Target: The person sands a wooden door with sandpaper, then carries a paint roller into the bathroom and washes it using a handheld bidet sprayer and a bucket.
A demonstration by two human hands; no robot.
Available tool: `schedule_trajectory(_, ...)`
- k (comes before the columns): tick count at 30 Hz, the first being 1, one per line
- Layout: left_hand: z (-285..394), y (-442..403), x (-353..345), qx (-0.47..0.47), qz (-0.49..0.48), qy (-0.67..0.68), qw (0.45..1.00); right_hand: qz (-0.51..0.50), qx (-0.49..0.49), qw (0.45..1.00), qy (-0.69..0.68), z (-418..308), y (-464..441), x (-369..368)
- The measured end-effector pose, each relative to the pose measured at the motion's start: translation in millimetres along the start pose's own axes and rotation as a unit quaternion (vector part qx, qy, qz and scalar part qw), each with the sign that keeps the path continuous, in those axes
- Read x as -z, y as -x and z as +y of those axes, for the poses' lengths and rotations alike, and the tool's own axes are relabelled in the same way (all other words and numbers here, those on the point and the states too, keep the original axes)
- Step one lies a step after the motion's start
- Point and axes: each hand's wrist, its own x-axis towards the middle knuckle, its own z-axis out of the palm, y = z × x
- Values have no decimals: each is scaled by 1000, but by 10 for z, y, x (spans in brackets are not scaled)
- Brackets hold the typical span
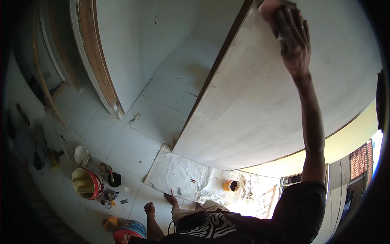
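My right hand (293, 38) is raised at the top right, its fingers wrapped round a pinkish block or pad (271, 12) held against a large pale panel (252, 93). The panel has a dark edge and faint patchy marks. Low in the view, my left hand (149, 209) hangs beside my body above the tiled floor, its fingers curled, with nothing visible in it.
A crumpled sheet (183, 173) covers floor below the panel, with an orange can (230, 186) on it. At lower left stand a red-rimmed bucket (98, 185), a white pail (82, 155) and small cans. A brush (134, 118) lies near the door frame (99, 61). Another person (36, 142) is at far left.
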Motion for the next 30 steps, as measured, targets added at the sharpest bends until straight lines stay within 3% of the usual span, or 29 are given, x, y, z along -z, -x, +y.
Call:
schedule_trajectory(1, -120, -43, 22, -42, 3, 3, 999, -77, -21, 996, -36, -541, 644, -92)
schedule_trajectory(4, -239, 361, 145, -3, 27, 42, 999, -262, 102, 938, -203, -1831, 2595, -232)
schedule_trajectory(5, -374, 548, 253, 3, 36, 38, 999, -293, 193, 919, -182, -2139, 3073, -160)
schedule_trajectory(7, -550, 863, 376, 37, 62, 96, 993, -265, 267, 899, -226, -2693, 4001, -367)
schedule_trajectory(8, -733, 1002, 479, 46, 68, 82, 993, -418, 152, 832, -332, -3080, 4475, -474)
schedule_trajectory(9, -840, 1235, 583, 67, 80, 76, 992, -552, 41, 714, -428, -3463, 4737, -519)
schedule_trajectory(10, -1085, 1390, 645, 62, 122, 96, 986, -563, 101, 698, -431, -3626, 4490, -267)
schedule_trajectory(11, -1419, 1658, 720, 71, 166, 109, 978, -369, -11, 755, -542, -3731, 4321, 64)
schedule_trajectory(13, -1977, 2130, 901, 161, 94, 122, 975, -306, -51, 713, -628, -4140, 4329, 492)
schedule_trajectory(15, -2097, 2686, 770, 270, 111, -3, 956, -429, -130, 574, -686, -4355, 4196, 1064)
schedule_trajectory(17, -2232, 3083, 577, 321, 125, -26, 938, -581, -15, 572, -579, -4671, 4584, 1490)
schedule_trajectory(19, -2238, 3305, 406, 366, 131, -50, 920, -651, 98, 499, -564, -4870, 5041, 1891)
schedule_trajectory(21, -1969, 3464, 252, 339, 48, -7, 939, -668, 56, 412, -617, -4980, 5637, 2273)
schedule_trajectory(25, -1620, 3435, -15, 328, -26, 135, 935, -667, 55, 468, -578, -4645, 5775, 2581)
schedule_trajectory(27, -1611, 3319, -109, 338, -103, 188, 916, -728, -64, 430, -530, -4468, 5557, 2490)
schedule_trajectory(30, -1734, 2900, -233, 365, -166, 254, 880, -734, -102, 462, -487, -4538, 5896, 2205)
